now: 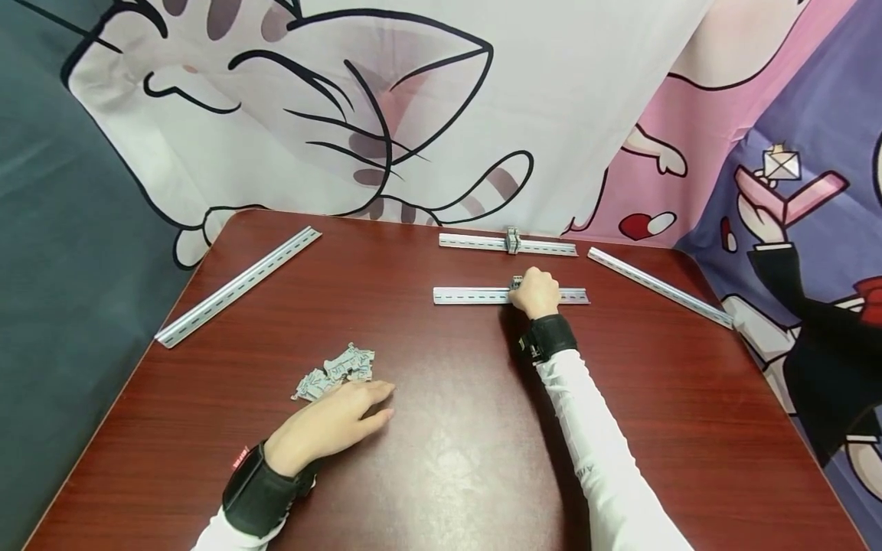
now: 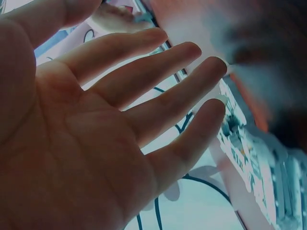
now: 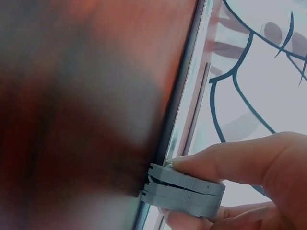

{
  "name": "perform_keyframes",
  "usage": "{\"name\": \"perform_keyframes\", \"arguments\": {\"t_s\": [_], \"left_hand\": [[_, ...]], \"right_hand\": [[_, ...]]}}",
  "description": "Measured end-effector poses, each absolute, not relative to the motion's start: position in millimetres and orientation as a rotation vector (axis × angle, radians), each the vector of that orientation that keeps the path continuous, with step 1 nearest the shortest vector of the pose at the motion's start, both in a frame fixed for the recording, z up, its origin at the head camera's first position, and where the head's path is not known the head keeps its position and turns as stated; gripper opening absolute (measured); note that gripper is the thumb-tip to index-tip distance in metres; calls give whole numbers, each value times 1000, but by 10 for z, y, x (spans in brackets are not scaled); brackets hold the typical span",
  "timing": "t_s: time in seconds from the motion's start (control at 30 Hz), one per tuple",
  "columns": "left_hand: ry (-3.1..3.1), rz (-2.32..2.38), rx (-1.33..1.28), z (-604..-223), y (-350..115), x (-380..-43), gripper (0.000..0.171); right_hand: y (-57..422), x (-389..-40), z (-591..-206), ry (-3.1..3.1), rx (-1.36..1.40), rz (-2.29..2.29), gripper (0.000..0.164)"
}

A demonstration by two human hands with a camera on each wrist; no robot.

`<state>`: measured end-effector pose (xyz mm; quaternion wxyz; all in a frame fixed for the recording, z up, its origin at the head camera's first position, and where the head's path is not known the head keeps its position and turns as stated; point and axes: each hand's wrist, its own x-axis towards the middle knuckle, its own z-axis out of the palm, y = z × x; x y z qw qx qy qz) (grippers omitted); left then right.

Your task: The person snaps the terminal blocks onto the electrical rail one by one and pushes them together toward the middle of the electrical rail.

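Note:
My right hand [image 1: 537,293] pinches a pair of grey DIN-rail terminal blocks [image 3: 184,191] between thumb and fingers. In the right wrist view the blocks sit side by side across the metal rail [image 1: 475,295], with a thin dark gap between them. The head view shows the hand covering the right-of-middle part of that rail. My left hand [image 1: 331,425] has its fingers extended and holds nothing. Just beyond it lies a loose pile of grey terminal blocks [image 1: 347,363], partly hidden by the hand; the left wrist view shows those blocks beside the little finger.
Farther back, a second slotted rail [image 1: 472,242] carries a small group of terminal blocks [image 1: 513,240]. One slanted rail [image 1: 237,288] lies at the left and another [image 1: 658,286] at the right table edge. A cartoon-printed cloth [image 1: 586,92] hangs behind the brown table [image 1: 441,474].

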<state>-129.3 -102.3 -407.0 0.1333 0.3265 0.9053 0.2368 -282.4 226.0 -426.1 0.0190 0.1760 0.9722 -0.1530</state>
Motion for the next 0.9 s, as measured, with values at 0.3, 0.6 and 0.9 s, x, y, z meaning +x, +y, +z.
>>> {"name": "perform_keyframes", "arguments": {"t_s": [0.3,0.6,0.9], "left_hand": [[2610,667,926,-4078,-972,-1203,44],[2608,641,890,-4149,-905,-1158,44],[2623,641,884,-4190,-889,-1173,42]], "right_hand": [[2264,-3055,-4230,2992,562,-524,34],[2284,-3217,-4215,2988,583,-542,33],[2355,-3340,-4285,3003,586,-546,37]]}}
